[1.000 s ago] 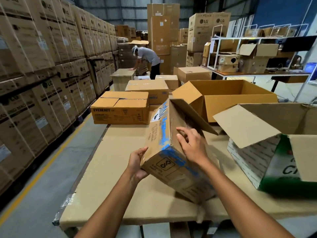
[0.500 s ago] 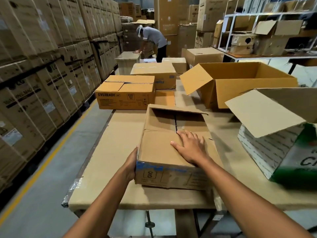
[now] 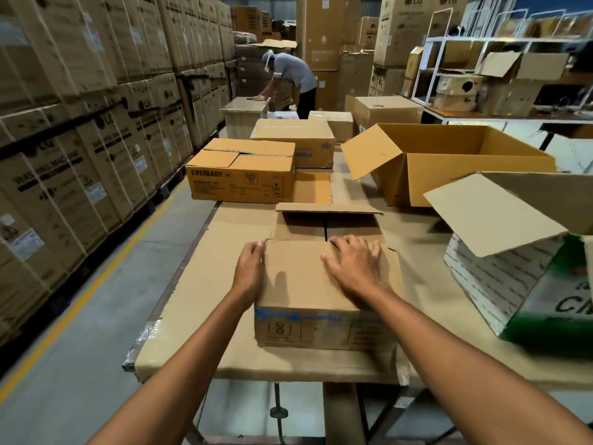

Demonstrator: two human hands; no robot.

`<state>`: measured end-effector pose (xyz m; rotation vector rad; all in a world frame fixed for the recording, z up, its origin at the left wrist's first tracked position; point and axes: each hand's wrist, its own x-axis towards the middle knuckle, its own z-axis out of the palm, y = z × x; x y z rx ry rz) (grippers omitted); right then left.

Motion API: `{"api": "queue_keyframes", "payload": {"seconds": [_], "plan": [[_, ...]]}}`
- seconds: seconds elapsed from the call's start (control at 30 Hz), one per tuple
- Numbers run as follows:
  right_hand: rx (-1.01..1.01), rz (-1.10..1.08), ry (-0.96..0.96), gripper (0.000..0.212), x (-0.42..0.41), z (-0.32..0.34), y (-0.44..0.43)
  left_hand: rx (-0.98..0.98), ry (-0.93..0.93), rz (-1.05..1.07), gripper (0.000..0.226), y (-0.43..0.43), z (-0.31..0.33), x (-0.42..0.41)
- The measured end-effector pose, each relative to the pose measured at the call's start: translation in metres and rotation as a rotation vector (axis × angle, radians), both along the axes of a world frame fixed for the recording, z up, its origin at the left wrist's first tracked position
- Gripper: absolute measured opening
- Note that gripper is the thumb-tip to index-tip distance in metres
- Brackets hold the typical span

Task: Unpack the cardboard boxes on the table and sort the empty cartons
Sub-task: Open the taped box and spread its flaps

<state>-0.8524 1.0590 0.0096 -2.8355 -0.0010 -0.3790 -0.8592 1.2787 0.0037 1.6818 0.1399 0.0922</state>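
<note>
**The box is down flat and both hands rest on it**

A second ago the small brown carton (image 3: 324,293) was tipped up on its edge. Now it sits flat on the near end of the table (image 3: 192,322) — so it looks ready to be checked or folded.

The left hand (image 3: 250,271) cups the left side of the box, fingers curled along the edge. The right hand (image 3: 354,268) lies open and flat on the top flap, pressing, not gripping. The far flaps stand open, and the inside looks dark and empty.

The card is dull, with worn blue tape along the front edge. The table is covered in the same brown card.

On the right is a white and green box (image 3: 500,284) with a big flap up. Behind it is a wide open box (image 3: 449,168), smooth and yellow-brown. Farther back sits a closed Eveready box (image 3: 240,175) — not opened yet.
</note>
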Motion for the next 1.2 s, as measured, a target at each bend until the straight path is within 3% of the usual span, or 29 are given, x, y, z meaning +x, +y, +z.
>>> {"api": "queue_keyframes", "payload": {"seconds": [0.1, 0.17, 0.2, 0.27, 0.37, 0.43, 0.53, 0.63, 0.7, 0.9, 1.2], "plan": [[0.063, -0.001, -0.214, 0.033, -0.014, 0.044, -0.005, -0.319, 0.04, 0.03, 0.049, 0.012, 0.018, 0.005], [0.05, 0.013, -0.15, 0.039, -0.024, 0.08, -0.011, -0.462, 0.134, -0.062, 0.053, 0.022, 0.027, 0.004], [0.041, 0.023, -0.043, 0.046, -0.028, 0.097, -0.014, -0.429, 0.161, -0.125, 0.051, 0.024, 0.031, 0.001], [0.026, 0.06, 0.247, 0.052, -0.036, 0.12, -0.019, -0.107, 0.126, -0.253, 0.04, 0.022, 0.034, -0.001], [0.186, 0.109, 0.767, 0.051, -0.053, 0.116, -0.026, 0.333, 0.039, -0.416, 0.032, 0.011, 0.029, -0.002], [0.151, 0.14, 0.883, 0.046, -0.066, 0.091, -0.025, 0.6, 0.005, -0.523, 0.04, 0.002, 0.02, -0.008], [-0.247, 0.162, 0.65, 0.061, -0.075, 0.042, -0.027, 0.964, -0.082, -0.575, 0.063, -0.008, -0.003, -0.021], [-0.264, 0.158, 0.528, 0.08, -0.085, 0.005, -0.032, 1.158, -0.189, -0.533, 0.083, -0.01, -0.022, -0.031], [-0.276, 0.175, 0.448, 0.08, -0.093, -0.01, -0.036, 1.215, -0.235, -0.52, 0.092, -0.012, -0.028, -0.032], [-0.135, 0.128, 0.295, 0.06, -0.078, -0.008, -0.044, 1.139, -0.148, -0.496, 0.054, -0.026, -0.019, -0.01], [-0.021, 0.01, 0.167, 0.062, 0.011, -0.013, -0.066, 1.041, -0.113, -0.336, 0.056, -0.034, -0.015, 0.068]]}}
